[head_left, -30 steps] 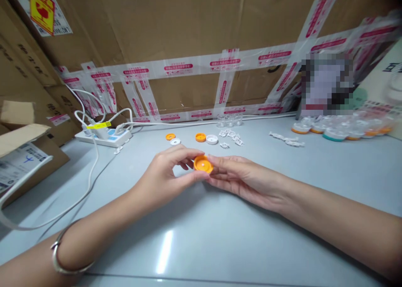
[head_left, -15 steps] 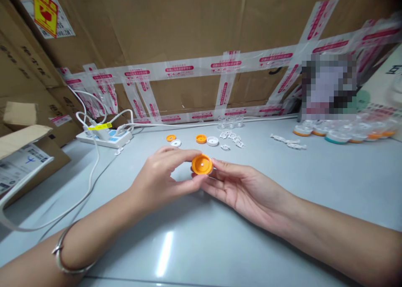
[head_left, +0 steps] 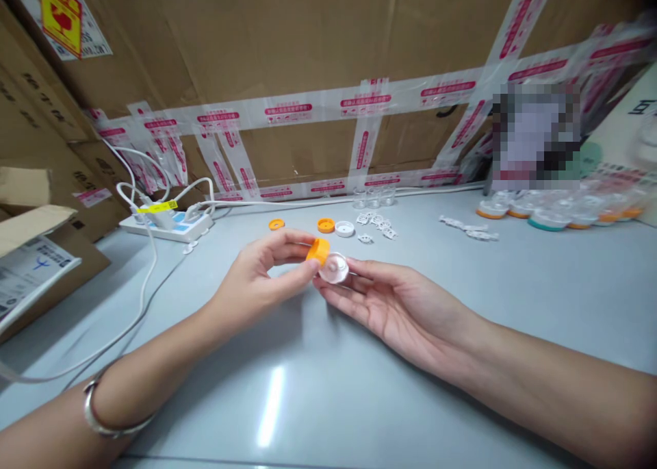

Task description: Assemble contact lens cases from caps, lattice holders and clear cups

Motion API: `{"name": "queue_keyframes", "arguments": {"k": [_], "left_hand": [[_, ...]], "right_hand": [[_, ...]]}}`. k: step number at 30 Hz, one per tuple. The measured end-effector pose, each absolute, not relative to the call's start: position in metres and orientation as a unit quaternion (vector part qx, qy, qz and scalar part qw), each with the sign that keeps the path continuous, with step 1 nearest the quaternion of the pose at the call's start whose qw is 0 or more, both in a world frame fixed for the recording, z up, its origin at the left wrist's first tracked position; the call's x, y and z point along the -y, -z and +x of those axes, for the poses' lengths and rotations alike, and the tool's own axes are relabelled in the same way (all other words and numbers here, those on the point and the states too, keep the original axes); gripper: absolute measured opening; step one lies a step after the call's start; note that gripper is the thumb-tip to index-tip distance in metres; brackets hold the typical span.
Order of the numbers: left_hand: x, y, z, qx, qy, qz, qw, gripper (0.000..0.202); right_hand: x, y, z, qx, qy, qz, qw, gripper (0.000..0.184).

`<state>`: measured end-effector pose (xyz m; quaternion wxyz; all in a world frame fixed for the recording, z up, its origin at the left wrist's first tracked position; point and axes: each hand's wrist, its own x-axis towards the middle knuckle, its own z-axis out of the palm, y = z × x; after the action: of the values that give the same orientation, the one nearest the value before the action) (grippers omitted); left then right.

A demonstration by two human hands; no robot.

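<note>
My left hand (head_left: pixel 267 267) pinches an orange round plastic cap (head_left: pixel 319 251) between thumb and fingers, tilted on its side. Right beside it, my right hand (head_left: pixel 382 298) grips a small clear round plastic cup (head_left: pixel 336 269), its round face turned toward me. The cap overlaps the cup's upper left edge; I cannot tell whether they touch. Behind my hands lie a flat orange ring (head_left: pixel 276 224), another orange cap (head_left: pixel 325 225) and a white cap (head_left: pixel 345 229). Small white plastic pieces (head_left: pixel 377 221) are scattered to their right, with clear cups (head_left: pixel 374 197) standing behind.
A white power strip (head_left: pixel 169 224) with plugs and cables sits at the back left, near an opened cardboard box (head_left: pixel 35 263). Taped cardboard (head_left: pixel 308 44) walls off the back. Several clear pieces with orange or teal bases (head_left: pixel 549 220) stand at the right, near more white pieces (head_left: pixel 468 228).
The orange cap has come away from in front of the clear cup, tilting up and left in my left hand. The cup now shows in my right hand. The view has shifted slightly.
</note>
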<state>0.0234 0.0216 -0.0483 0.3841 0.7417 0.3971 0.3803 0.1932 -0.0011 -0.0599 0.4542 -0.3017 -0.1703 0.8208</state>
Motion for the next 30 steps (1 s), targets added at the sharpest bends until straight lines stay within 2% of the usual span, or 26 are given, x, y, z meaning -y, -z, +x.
{"name": "queue_keyframes", "arguments": {"k": [2, 4, 6, 9, 11, 14, 17, 21, 25, 30], "left_hand": [[-0.025, 0.044, 0.021, -0.403, -0.402, 0.738, 0.361, 0.026], [-0.028, 0.038, 0.016, -0.416, -0.394, 0.764, 0.295, 0.024], [-0.03, 0.031, 0.011, -0.433, -0.325, 0.816, 0.202, 0.022], [-0.029, 0.027, 0.005, -0.448, -0.152, 0.876, 0.093, 0.019], [-0.028, 0.03, 0.003, -0.442, -0.07, 0.891, 0.078, 0.016], [-0.027, 0.036, 0.003, -0.423, -0.033, 0.902, 0.08, 0.018], [-0.026, 0.039, 0.005, -0.42, -0.047, 0.903, 0.072, 0.021], [-0.021, 0.039, 0.011, -0.39, -0.181, 0.899, 0.084, 0.029], [-0.015, 0.044, 0.019, -0.322, -0.244, 0.905, 0.135, 0.027], [-0.015, 0.056, 0.026, -0.361, -0.289, 0.876, 0.138, 0.022]], "right_hand": [[0.001, 0.059, 0.194, 0.164, -0.818, -0.304, 0.46, 0.013], [0.0, 0.059, 0.196, 0.157, -0.813, -0.31, 0.467, 0.014], [-0.001, 0.059, 0.197, 0.15, -0.808, -0.319, 0.472, 0.015], [-0.002, 0.059, 0.199, 0.146, -0.804, -0.338, 0.466, 0.015], [-0.003, 0.059, 0.199, 0.156, -0.805, -0.351, 0.452, 0.015], [-0.004, 0.059, 0.2, 0.183, -0.805, -0.364, 0.432, 0.012], [-0.004, 0.061, 0.201, 0.221, -0.805, -0.369, 0.409, 0.011], [-0.004, 0.062, 0.202, 0.266, -0.795, -0.382, 0.389, 0.014], [-0.005, 0.061, 0.202, 0.282, -0.78, -0.392, 0.399, 0.014], [-0.007, 0.061, 0.204, 0.322, -0.763, -0.426, 0.363, 0.011]]}}
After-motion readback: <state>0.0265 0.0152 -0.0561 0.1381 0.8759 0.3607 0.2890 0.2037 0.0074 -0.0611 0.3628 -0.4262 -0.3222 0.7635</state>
